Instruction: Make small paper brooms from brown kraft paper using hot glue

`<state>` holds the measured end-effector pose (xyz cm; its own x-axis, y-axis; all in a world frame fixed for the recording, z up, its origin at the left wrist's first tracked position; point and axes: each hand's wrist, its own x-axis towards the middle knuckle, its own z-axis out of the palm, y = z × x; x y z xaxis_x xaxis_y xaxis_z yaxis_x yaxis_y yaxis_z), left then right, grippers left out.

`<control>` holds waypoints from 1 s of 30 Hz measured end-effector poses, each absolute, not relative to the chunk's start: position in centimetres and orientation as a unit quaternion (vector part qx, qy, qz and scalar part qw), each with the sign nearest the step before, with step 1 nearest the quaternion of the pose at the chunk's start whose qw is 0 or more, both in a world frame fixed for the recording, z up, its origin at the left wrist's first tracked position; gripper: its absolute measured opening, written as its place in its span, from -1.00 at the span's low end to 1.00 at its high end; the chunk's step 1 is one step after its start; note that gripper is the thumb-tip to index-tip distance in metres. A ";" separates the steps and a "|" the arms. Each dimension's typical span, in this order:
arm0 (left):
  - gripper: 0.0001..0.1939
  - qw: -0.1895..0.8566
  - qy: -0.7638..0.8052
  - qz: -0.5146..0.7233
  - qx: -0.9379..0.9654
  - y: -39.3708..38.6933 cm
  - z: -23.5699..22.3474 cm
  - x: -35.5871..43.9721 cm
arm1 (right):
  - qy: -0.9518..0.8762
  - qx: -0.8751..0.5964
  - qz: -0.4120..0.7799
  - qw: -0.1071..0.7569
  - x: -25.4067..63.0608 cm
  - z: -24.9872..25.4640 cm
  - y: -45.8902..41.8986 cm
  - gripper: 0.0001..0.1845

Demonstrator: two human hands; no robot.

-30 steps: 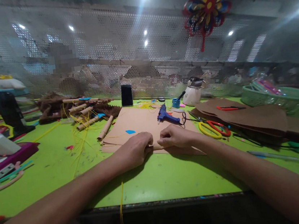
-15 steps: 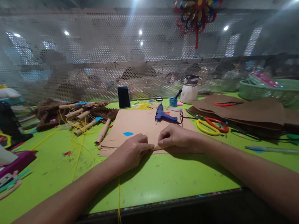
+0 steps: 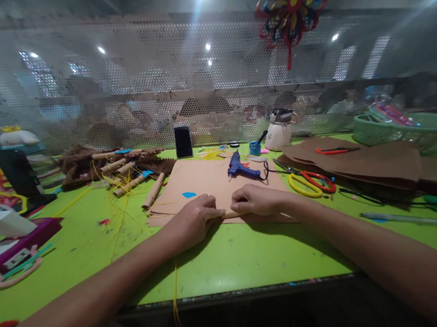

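A stack of brown paper sheets lies on the green table before me. At its near edge my left hand has its fingers bent and pinched on the top sheet's edge. My right hand, fingers curled in, grips the same edge a little to the right. Between the two hands the edge looks narrowly turned up or rolled; the fingers hide most of it. A blue glue gun rests on the paper just beyond my right hand. A small blue piece lies near my left hand.
Scissors, a pen and dark brown sheets lie on the right. Paper tubes and yellow strands are at left, near a purple power strip. A phone and white jug stand behind.
The whole view has shifted slightly, so things sit a little further right. Both hands stay at the paper's near edge, with hardly any movement.
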<state>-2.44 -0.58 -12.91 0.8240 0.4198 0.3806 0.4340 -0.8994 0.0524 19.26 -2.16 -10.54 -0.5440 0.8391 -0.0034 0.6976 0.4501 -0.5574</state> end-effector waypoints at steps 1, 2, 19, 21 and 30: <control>-0.70 0.016 -0.223 -0.195 -0.955 -0.6 -12.9 -2.4 | -0.844 -0.457 0.244 0.138 19.3 -10.6 -2.3 -0.78; -0.70 0.015 -0.222 -0.196 -0.955 -0.6 -12.8 -2.4 | -0.847 -0.456 0.232 0.146 19.4 -10.7 -2.4 -0.79; -0.77 -0.050 -0.236 -0.202 -0.949 -0.6 -12.3 -2.4 | -0.912 -0.300 -0.199 0.195 19.6 -13.2 -4.9 -0.73; -0.78 -0.069 -0.242 -0.197 -0.948 -0.3 -12.4 -2.4 | -0.916 -0.296 -0.191 0.190 19.7 -13.4 -4.4 -0.73; -0.78 -0.179 -0.282 -0.167 -0.928 0.8 -11.8 -2.3 | -0.923 -0.320 -0.115 0.182 19.7 -13.1 -3.5 -0.72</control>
